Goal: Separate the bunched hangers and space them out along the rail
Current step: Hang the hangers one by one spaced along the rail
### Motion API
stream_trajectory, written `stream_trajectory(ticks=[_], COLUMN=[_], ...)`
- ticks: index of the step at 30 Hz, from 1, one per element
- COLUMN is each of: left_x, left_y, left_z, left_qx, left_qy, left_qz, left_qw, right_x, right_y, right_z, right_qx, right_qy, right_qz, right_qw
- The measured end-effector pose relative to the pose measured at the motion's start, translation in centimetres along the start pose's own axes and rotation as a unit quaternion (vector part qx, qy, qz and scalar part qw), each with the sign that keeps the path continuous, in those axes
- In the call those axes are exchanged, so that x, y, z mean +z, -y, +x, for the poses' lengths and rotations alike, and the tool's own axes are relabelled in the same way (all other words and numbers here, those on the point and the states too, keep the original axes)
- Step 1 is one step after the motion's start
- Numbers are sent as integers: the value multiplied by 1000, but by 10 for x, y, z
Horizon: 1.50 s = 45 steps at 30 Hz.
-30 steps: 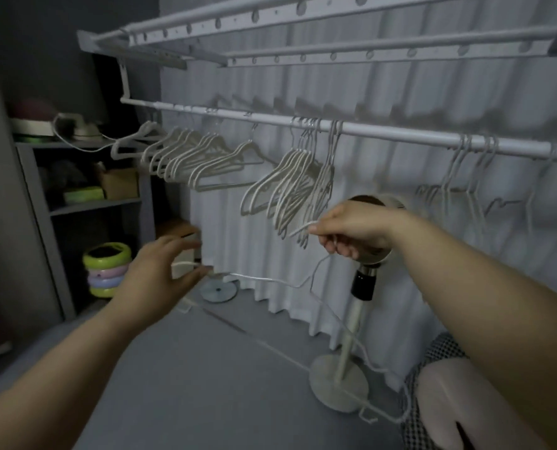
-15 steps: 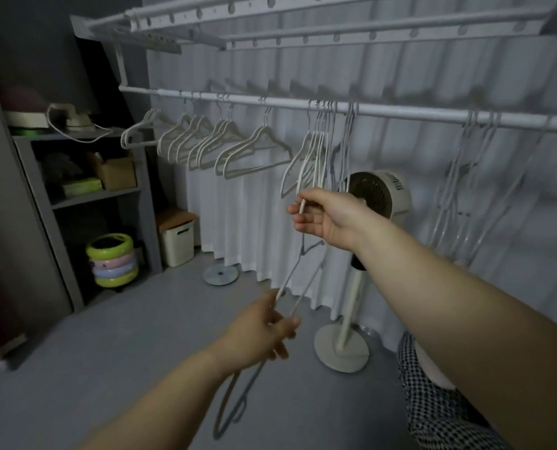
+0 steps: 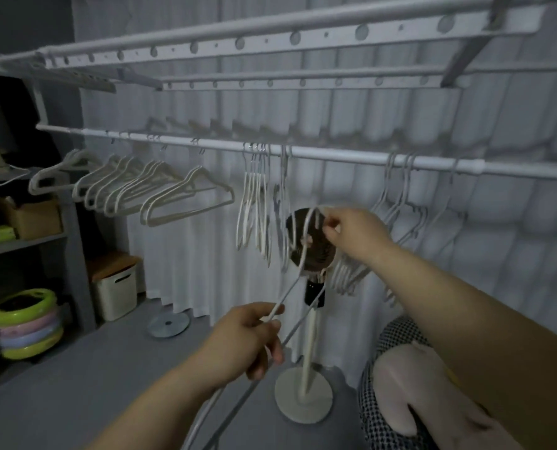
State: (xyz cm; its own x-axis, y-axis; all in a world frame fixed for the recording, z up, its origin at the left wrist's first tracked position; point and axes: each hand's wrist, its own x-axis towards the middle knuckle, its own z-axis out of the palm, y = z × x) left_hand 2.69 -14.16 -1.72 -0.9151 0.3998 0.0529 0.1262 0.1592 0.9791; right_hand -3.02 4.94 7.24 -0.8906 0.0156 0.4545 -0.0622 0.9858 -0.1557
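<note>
A white rail [image 3: 335, 155] runs across the view in front of a white curtain. Several white hangers [image 3: 134, 190] hang spread along its left part, a tight bunch [image 3: 257, 203] hangs at the middle, and another bunch [image 3: 400, 196] hangs to the right. One white hanger [image 3: 298, 274] is off the rail, held between both hands below it. My right hand [image 3: 351, 233] pinches its hook end, just under the rail. My left hand [image 3: 251, 336] grips its lower bars, with the rest of the hanger trailing down past my left forearm.
A white standing fan [image 3: 306, 352] stands right behind the held hanger. A grey shelf unit [image 3: 72, 254] with boxes is at the left, a white bin [image 3: 116, 287] and stacked coloured rings [image 3: 27, 323] on the floor beside it. An upper rack [image 3: 270, 37] runs overhead.
My right hand has moved right with the hook end and now sits in front of the fan. My left hand has risen along the hanger's bars. The view has shifted left.
</note>
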Motion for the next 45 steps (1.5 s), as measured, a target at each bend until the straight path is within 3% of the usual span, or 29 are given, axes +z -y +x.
stream_trajectory(ticks=[3,11,16,18,23,29,34,40,45], left_x=[19,35,37,32,14,-10,-28,-14,7], left_y=[-15,-60,-70,-70,-63,-55,-51,-66,-89], left_z=[39,120,156,164,178,180,172,183,203], left_qx=[2,53,54,42,27,4,-11,36,84], left_qy=[4,-48,-59,-63,-59,-46,-44,-40,-26], left_qz=[-20,-48,-26,-14,28,61,95,55,21], left_qw=[1000,996,996,997,998,997,994,997,996], right_x=[-4,-15,-23,-26,-20,-18,-13,-4,-2], right_y=[-42,-109,-123,-126,-129,-141,-151,-159,-170], right_z=[23,71,100,115,148,150,150,153,151], right_qx=[15,-33,-130,-139,-126,-145,-156,-182,-146], right_qy=[3,111,-95,-136,-58,-62,-91,-154,-206], right_qz=[-80,-131,-148,-159,-242,-256,-263,-267,-194], right_qw=[997,985,976,968,960,954,948,934,948])
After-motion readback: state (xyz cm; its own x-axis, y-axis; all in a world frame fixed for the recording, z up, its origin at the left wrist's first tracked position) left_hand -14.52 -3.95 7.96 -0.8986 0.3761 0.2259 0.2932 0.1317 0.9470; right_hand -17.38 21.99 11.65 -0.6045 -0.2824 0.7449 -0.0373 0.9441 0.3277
